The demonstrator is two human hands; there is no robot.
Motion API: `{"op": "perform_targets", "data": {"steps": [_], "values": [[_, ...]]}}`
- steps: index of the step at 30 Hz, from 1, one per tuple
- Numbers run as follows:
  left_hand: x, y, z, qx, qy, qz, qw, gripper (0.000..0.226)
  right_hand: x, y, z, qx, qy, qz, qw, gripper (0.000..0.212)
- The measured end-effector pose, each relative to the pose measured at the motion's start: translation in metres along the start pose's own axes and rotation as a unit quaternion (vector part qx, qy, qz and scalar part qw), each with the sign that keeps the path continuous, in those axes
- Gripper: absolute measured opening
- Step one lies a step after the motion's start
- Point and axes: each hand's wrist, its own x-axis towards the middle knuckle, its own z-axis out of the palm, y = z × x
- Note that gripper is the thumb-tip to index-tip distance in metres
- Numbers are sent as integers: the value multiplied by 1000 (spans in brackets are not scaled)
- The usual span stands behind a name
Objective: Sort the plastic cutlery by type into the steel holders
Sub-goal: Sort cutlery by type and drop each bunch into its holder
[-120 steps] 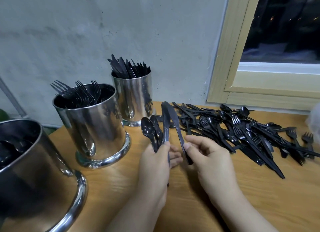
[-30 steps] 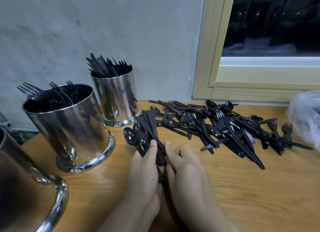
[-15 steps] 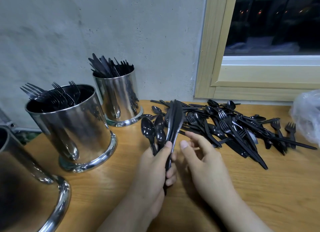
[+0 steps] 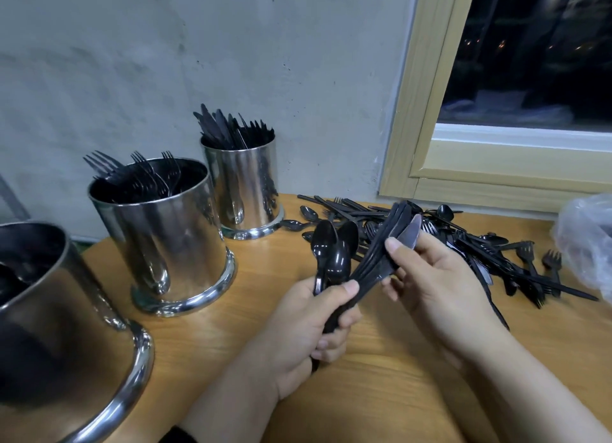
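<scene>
Plastic cutlery pile point(image 4: 463, 244) lies loose on the wooden table point(image 4: 414, 393), right of the fork holder point(image 4: 162, 234). Left hand point(image 4: 308, 330), just right of that holder, fist closed on spoons point(image 4: 331, 254) plus knife handles; handle ends hidden in the palm. Right hand point(image 4: 437, 287) pinches the fanned knives point(image 4: 387, 244) thumb over fingers; count unclear. Knife holder point(image 4: 241, 184) sits behind the fork holder. Third holder point(image 4: 59, 326) in front, cut off by the frame, contents too dark to make out.
</scene>
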Motion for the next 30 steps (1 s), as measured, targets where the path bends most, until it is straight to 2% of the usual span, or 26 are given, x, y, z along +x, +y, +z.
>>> {"op": "perform_targets", "data": {"steps": [4,7,10,13,17,19,26,28,30], "values": [[-2,0,-4,17,21,11,1000,20,4,-7,9,-18,0,3,1000,17],[-2,-1,-6,22,44,22,999,23,6,-12,13,-61,2,11,998,17],[-3,4,-10,22,73,47,996,32,11,-22,26,-152,8,-1,988,19],[-2,10,-16,30,142,89,985,46,20,-45,46,-230,20,-28,973,20],[5,15,-41,6,270,118,956,40,56,-81,76,-241,40,-99,965,18],[7,14,-54,1,300,110,948,39,86,-92,96,-232,46,-140,962,15],[12,15,-66,-34,259,104,960,29,196,-106,167,-266,41,-220,938,11],[12,15,-66,-35,248,105,962,28,221,-98,177,-301,45,-210,929,11],[11,16,-67,-42,240,104,964,28,237,-85,181,-338,21,-157,928,9]]}}
